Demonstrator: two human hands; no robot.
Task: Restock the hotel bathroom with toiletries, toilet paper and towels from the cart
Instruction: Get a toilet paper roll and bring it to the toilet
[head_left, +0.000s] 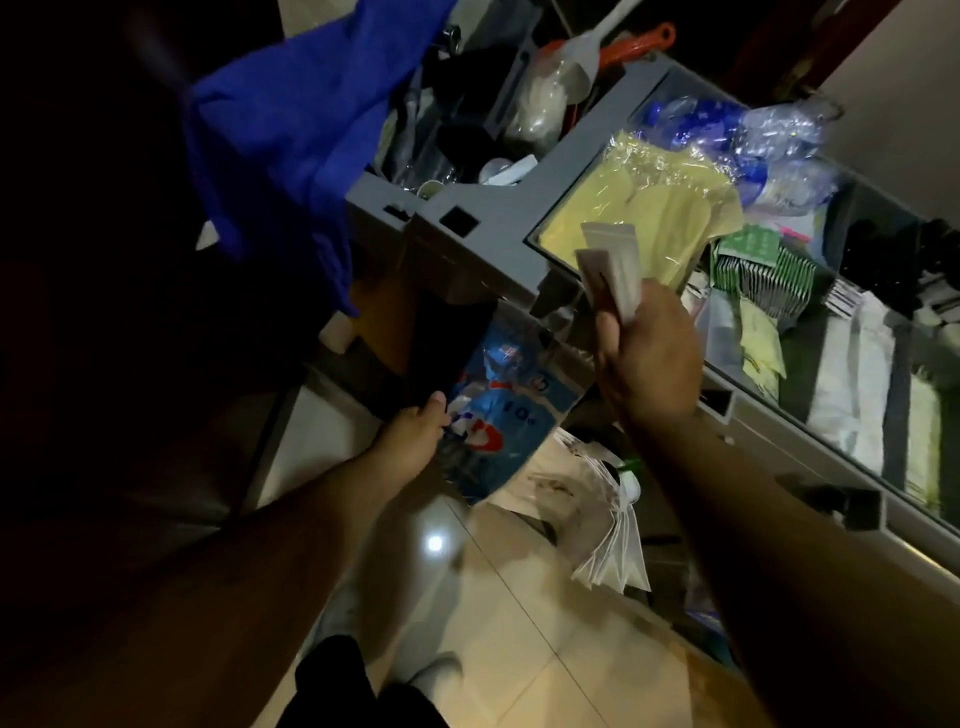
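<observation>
Left hand (410, 441) fingers hidden behind blue-printed bag (514, 415), packets (613, 270) in right hand (649, 358) blurred, cart (483, 244) cut by right edge

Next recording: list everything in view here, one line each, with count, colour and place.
cart: one, grey, centre to right
cloth: one, blue, draped at the cart's left end
wrapped packs: count unclear, yellow, cart's top tray
striped sachets: several, green and white, tray, right of the yellow packs
handle: one, orange, rear bin
clear bags: several, transparent, below the right forearm
floor: beige tiles, bottom
printed pack: one, blue and white, held by left hand
flat sachets: two, pale grey, pinched by right hand
left hand: lower centre
right hand: centre right
</observation>
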